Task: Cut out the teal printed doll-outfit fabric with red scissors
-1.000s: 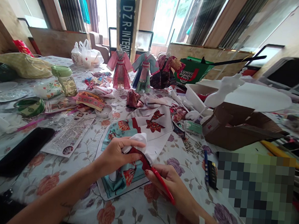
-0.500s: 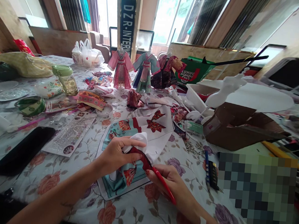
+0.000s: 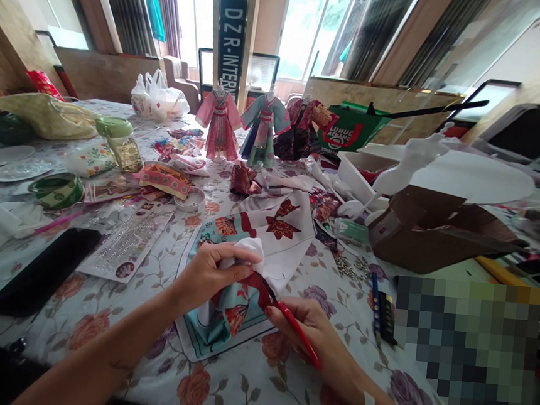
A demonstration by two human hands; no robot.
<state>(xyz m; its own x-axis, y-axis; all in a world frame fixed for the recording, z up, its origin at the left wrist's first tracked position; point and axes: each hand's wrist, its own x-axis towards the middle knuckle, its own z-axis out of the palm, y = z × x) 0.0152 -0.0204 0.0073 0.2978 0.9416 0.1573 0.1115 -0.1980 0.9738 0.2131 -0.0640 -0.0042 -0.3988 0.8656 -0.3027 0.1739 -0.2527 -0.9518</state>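
The left hand (image 3: 219, 272) is clamped on a gathered fold of thin printed cloth in teal and white with orange fan motifs and a dark red band (image 3: 236, 316), thumb on top and fingers over a bunched white part. The right hand (image 3: 309, 326) is closed around a slim red-handled tool with a dark tip (image 3: 300, 336), apparently scissors; whether its blades are parted cannot be told.

The cloth lies between the hands and ahead of them, its raised fold nearer the left. The dark red band slopes from the left thumb down to the right, meeting the tool's tip. The tool's long axis follows nearly the same slant, tip towards the left hand, handle end towards the right wrist, so the right hand is the nearer to the band's lower end.

Flat cloth with a red-brown motif (image 3: 283, 221) spreads away over the flower-patterned worktop (image 3: 234, 396). A black phone (image 3: 44, 271) and a sheet of clear beads (image 3: 127, 240) lie left of the hands; a blue pen (image 3: 375, 300) lies to the right.
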